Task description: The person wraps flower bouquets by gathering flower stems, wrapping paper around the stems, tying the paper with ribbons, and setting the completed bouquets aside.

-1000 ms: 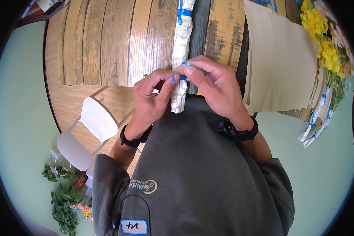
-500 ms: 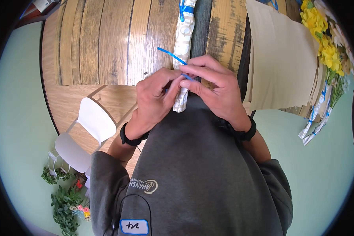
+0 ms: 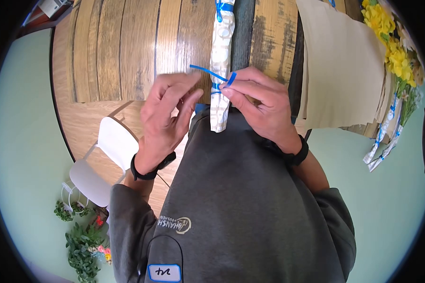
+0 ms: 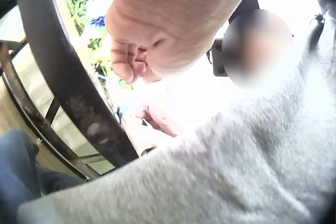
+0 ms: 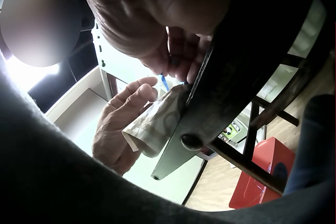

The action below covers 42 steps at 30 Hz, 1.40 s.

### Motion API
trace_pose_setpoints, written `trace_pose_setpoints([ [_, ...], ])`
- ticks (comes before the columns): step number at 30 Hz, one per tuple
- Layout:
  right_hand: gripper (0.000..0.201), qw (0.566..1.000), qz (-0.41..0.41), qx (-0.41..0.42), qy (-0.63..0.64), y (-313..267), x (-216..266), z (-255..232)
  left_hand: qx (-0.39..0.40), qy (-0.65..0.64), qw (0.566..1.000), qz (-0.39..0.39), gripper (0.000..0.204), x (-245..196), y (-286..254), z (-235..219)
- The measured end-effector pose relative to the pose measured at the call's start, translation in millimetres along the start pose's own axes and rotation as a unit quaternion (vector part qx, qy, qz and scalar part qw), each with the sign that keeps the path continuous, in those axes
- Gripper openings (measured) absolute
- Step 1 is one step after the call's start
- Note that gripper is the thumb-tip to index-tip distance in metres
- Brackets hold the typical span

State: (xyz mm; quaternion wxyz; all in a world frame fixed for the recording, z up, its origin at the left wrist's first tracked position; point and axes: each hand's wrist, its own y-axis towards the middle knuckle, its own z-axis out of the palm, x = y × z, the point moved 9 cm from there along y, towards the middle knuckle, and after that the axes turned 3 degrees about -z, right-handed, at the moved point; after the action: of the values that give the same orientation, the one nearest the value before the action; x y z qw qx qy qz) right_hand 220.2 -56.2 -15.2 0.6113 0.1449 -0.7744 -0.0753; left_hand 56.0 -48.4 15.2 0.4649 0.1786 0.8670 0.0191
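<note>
A long, slim bundle in white patterned paper point(image 3: 221, 49) lies across the table's front edge, its lower end sticking out over the edge. One blue ribbon point(image 3: 226, 7) is tied in a bow higher up; a second blue ribbon point(image 3: 206, 70) circles it lower down. My right hand point(image 3: 265, 101) pinches this lower ribbon between thumb and fingers at the bundle, with a loose end pointing left. My left hand point(image 3: 167, 106) is apart on the left, slightly blurred, fingers loosely bent and holding nothing. In the right wrist view the paper end point(image 5: 155, 124) shows beside the left hand point(image 5: 118, 129).
A stack of beige paper sheets point(image 3: 342, 70) covers the table's right side. Beyond it lie yellow flowers point(image 3: 396, 61) with ribbon-tied wrapped stems point(image 3: 384, 137). White chairs point(image 3: 113, 141) and green plants point(image 3: 82, 250) stand left. A red box point(image 5: 262, 174) sits on the floor below.
My left hand has let go of the ribbon and drawn away to the left. The right hand stays at the bundle, and the ribbon's loose end now shows at left.
</note>
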Motion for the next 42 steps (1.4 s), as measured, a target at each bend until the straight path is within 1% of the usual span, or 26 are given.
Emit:
trace_pose_setpoints([
  [2, 0.009, 1.000, 0.001, -0.001, 0.004, 0, 1, 1, 0.006, 0.084, 0.996, 0.033, 0.039, -14, 9, -1],
  [3, 0.009, 1.000, -0.001, -0.003, 0.004, 0, 1, 0, 0.016, 0.107, 0.987, 0.122, 0.046, -22, 12, 5],
  [4, 0.008, 1.000, -0.002, -0.005, 0.004, 0, 2, 0, 0.016, 0.107, 0.987, 0.122, 0.046, -20, 15, 8],
  [7, 0.008, 1.000, -0.006, -0.015, 0.011, 0, 1, -2, 0.121, 0.083, 0.978, 0.151, 0.054, -22, 19, 33],
  [8, 0.008, 1.000, -0.006, -0.017, 0.010, 0, 1, -3, 0.122, 0.083, 0.977, 0.153, 0.054, -23, 19, 33],
  [10, 0.008, 1.000, 0.009, -0.012, 0.026, -1, -1, -3, 0.165, 0.055, 0.978, 0.113, 0.052, -17, 21, 37],
  [14, 0.009, 0.999, 0.014, -0.018, 0.031, -2, -4, -2, 0.183, 0.049, 0.977, 0.095, 0.044, -14, 17, 38],
  [16, 0.009, 0.998, 0.002, -0.050, 0.026, -1, -3, -4, 0.167, 0.024, 0.985, 0.026, 0.026, -8, 17, 37],
  [17, 0.009, 0.998, 0.003, -0.050, 0.027, 0, -4, -3, 0.168, 0.025, 0.985, 0.025, 0.026, -8, 13, 39],
  [19, 0.009, 0.998, 0.007, -0.063, 0.015, 0, -6, -2, 0.152, 0.004, 0.988, 0.007, 0.017, -3, 7, 41],
  [20, 0.009, 0.998, 0.007, -0.063, 0.015, 1, -7, -2, 0.152, 0.005, 0.988, 0.008, 0.017, -6, 7, 40],
  [22, 0.009, 0.998, -0.002, -0.067, 0.012, 3, -5, -3, 0.158, -0.006, 0.987, -0.027, 0.014, -5, 8, 40],
  [23, 0.009, 0.998, -0.001, -0.067, 0.012, 3, -4, -3, 0.159, -0.007, 0.987, -0.027, 0.014, -3, 7, 42],
  [25, 0.009, 0.998, 0.025, -0.058, 0.019, 3, -6, -2, 0.139, -0.030, 0.989, -0.024, 0.010, 1, 7, 41],
  [28, 0.008, 0.998, 0.048, -0.048, 0.019, 3, -9, -2, 0.145, -0.024, 0.989, -0.036, 0.006, 8, 10, 41],
  [29, 0.008, 0.997, 0.048, -0.049, 0.018, 2, -10, -3, 0.145, -0.025, 0.988, -0.035, 0.006, 6, 12, 39],
  [31, 0.010, 0.999, 0.005, -0.038, 0.035, 1, -6, -1, 0.202, -0.084, 0.961, -0.170, 0.008, 24, 10, 43],
  [32, 0.010, 0.999, 0.006, -0.038, 0.035, -1, -5, 0, 0.202, -0.084, 0.961, -0.170, 0.008, 27, 10, 43],
  [34, 0.016, 0.998, 0.021, -0.027, 0.058, -5, -3, 3, 0.220, -0.155, 0.943, -0.194, 0.012, 37, 9, 47],
  [35, 0.016, 0.998, 0.023, -0.027, 0.058, -6, -5, 5, 0.250, -0.140, 0.937, -0.202, 0.014, 37, 10, 48],
  [36, 0.018, 0.998, 0.007, -0.037, 0.043, -7, -5, 4, 0.252, -0.141, 0.936, -0.202, 0.014, 37, 10, 50],
  [37, 0.020, 0.998, -0.009, -0.046, 0.029, -8, -4, 3, 0.241, -0.170, 0.936, -0.193, 0.013, 36, 12, 50],
  [38, 0.020, 0.998, -0.008, -0.047, 0.028, -8, -4, 4, 0.230, -0.199, 0.935, -0.183, 0.012, 34, 14, 50],
  [39, 0.020, 0.998, -0.017, -0.051, 0.012, -8, -3, 3, 0.231, -0.200, 0.935, -0.182, 0.012, 34, 15, 51],
  [41, 0.021, 0.998, -0.024, -0.055, -0.005, -8, -1, 4, 0.241, -0.211, 0.925, -0.203, 0.012, 38, 13, 53],
  [42, 0.023, 0.996, -0.040, -0.064, -0.042, -8, 3, 4, 0.242, -0.212, 0.925, -0.203, 0.012, 40, 13, 52],
])
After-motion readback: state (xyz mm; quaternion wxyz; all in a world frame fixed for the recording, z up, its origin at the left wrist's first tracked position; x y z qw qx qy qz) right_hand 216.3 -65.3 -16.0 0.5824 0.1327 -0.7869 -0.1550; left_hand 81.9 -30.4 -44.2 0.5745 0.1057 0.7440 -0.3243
